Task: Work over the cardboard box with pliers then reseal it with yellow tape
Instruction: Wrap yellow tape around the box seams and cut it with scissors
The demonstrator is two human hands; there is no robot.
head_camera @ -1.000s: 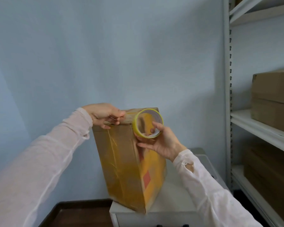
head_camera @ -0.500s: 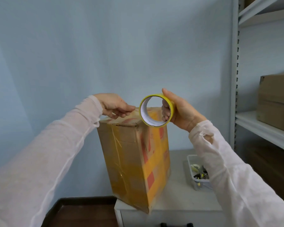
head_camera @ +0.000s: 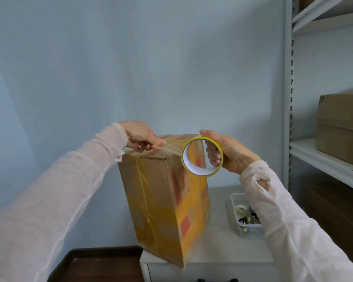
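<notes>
- Left hand [head_camera: 143, 139] pinches the pulled-out tape strip [head_camera: 172, 148] over the cardboard box [head_camera: 165, 200] top.
- Right hand [head_camera: 226, 153] grips the yellow tape roll [head_camera: 202, 157], fingers through its core.

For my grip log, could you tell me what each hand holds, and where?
The left hand pinches the free tape end; the right hand grips the yellow tape roll, fingers through its core.

Both arms stretch forward and slightly inward, bringing the hands near each other at about the same height. The left grip [head_camera: 143, 137] pinches the tape end [head_camera: 172, 148] between thumb and curled fingers. The right grip [head_camera: 230, 153] holds the tape roll [head_camera: 202, 173], fingers hooked through its core and thumb over the rim.
</notes>
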